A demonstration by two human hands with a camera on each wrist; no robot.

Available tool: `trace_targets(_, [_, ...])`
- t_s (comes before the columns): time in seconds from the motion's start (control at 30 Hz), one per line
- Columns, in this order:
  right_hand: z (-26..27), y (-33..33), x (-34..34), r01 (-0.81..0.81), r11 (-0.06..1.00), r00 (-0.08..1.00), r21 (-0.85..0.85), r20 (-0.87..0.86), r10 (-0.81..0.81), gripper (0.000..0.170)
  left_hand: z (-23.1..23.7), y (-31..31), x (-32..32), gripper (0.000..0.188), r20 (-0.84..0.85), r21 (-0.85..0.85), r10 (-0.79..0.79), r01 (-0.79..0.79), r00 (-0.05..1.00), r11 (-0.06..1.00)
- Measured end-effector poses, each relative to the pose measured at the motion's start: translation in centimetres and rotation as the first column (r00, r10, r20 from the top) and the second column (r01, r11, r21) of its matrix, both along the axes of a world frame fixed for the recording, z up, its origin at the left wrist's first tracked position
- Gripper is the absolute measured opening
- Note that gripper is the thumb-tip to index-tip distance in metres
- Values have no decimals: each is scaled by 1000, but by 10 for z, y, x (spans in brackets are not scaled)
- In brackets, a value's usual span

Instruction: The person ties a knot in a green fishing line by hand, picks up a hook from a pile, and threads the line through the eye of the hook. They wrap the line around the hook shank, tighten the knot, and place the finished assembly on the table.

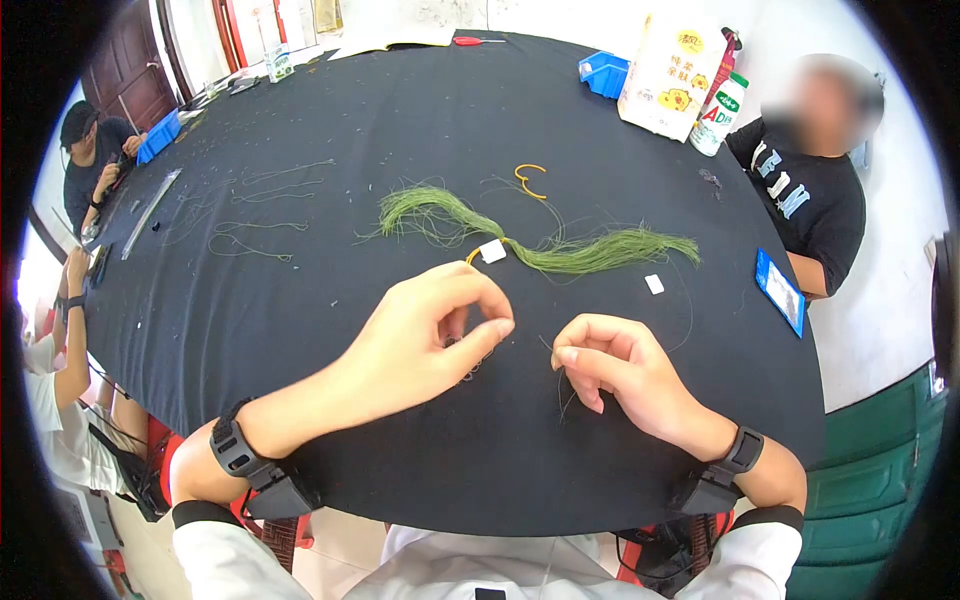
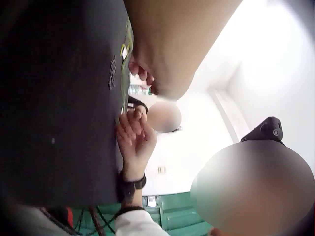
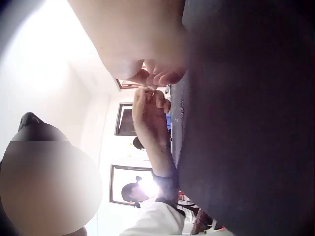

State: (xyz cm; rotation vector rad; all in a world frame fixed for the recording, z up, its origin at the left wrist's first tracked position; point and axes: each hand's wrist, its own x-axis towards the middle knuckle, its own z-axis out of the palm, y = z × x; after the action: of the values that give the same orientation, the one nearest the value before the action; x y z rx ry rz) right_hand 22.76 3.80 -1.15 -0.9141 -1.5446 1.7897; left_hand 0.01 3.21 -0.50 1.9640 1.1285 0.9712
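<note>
A thin dark thread hangs at my right hand, whose thumb and index finger pinch it. My left hand is held over the table to its left, fingers curled, with thumb and index fingertips close together. I cannot tell whether it holds a strand. Partly hidden under the left hand lies a small heap of dark loops. Beyond both hands, a long bundle of green threads lies across the black cloth, gathered at its middle by a yellow tie with a white tag.
A yellow curled tie and a white piece lie near the bundle. Loose strands spread to the left. A tissue pack, a white bottle and a blue bin stand back right. A blue packet lies at the right edge. Other people sit around the table.
</note>
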Motion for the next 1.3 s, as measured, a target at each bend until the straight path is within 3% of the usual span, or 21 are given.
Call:
trace_targets(0.07, [-2, 1, 1, -3, 1000, 1000, -9, 5, 3, 16, 3, 4, -5, 10, -311, 88, -29, 59, 950, 994])
trace_targets(0.2, [-1, 2, 2, -39, 999, 999, 4, 28, 39, 16, -12, 9, -9, 12, -310, 183, -85, 147, 947, 972])
trace_targets(0.3, [-1, 2, 2, -60, 998, 997, 23, 49, 59, 16, -10, 8, -9, 13, -327, 142, -95, 148, 940, 979])
trace_targets(0.4, [-1, 2, 2, -68, 997, 996, 30, 65, 66, 16, -14, 6, -8, 12, -326, 217, -44, 120, 944, 969])
trace_targets(0.5, [-4, 4, 4, -85, 996, 995, 23, 44, 84, 16, -13, 6, -5, 10, -269, 160, -20, 65, 963, 985])
trace_targets(0.6, [-3, 2, 3, -65, 998, 998, 23, 7, 65, 15, -2, 3, -2, 9, -153, -59, -37, 28, 988, 998])
trace_targets(0.7, [-3, 1, 1, -36, 999, 999, 33, -5, 37, 15, -8, 0, 1, 9, 271, -322, -56, 145, 961, 936])
trace_targets(0.8, [-4, -1, 1, -23, 999, 1000, 49, 0, 23, 15, 0, -6, 3, 10, 419, -452, -68, 273, 906, 849])
trace_targets(0.9, [-2, -6, -1, -33, 997, 999, 73, 16, 32, 15, -4, -12, 9, 10, 586, -520, 18, 359, 810, 775])
trace_targets(1.07, [-2, -13, -4, -34, 997, 999, 69, 0, 34, 15, -4, -17, 14, 9, 594, -561, 66, 355, 801, 748])
trace_targets(1.3, [-4, -16, -6, -72, 995, 989, -65, -136, 63, 17, -5, -21, 16, 10, 604, -552, 57, 366, 795, 749])
